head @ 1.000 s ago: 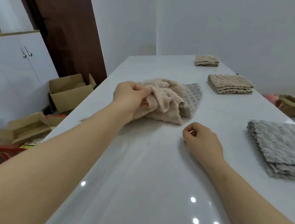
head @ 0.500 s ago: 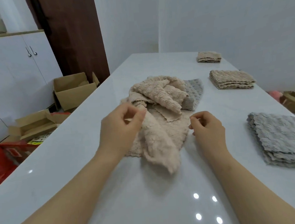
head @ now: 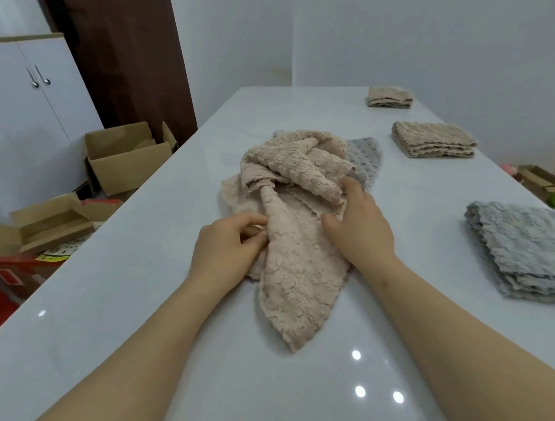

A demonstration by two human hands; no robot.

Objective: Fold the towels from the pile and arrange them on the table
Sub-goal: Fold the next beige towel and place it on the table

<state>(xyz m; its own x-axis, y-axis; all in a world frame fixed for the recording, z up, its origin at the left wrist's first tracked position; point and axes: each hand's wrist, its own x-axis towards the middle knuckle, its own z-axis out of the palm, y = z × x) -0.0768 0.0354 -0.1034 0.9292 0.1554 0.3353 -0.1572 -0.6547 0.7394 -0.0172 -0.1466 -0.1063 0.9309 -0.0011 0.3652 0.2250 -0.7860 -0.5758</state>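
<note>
Left forearm (head: 131, 357) and right forearm (head: 447, 329), both bare, come in from the near edge and angle toward the middle. Left hand (head: 225, 245) knuckles up, fingers curled, thumb and fingertips pinching the towel (head: 295, 276) edge on its right side. Right hand (head: 363, 228) palm down on towel, thumb spread left, index finger stretched far, other fingertips hidden by a fold. Hands close, not touching, level with each other.

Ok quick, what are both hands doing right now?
Left hand: pinches the beige towel.
Right hand: on the same towel; grip cannot be told.
</note>
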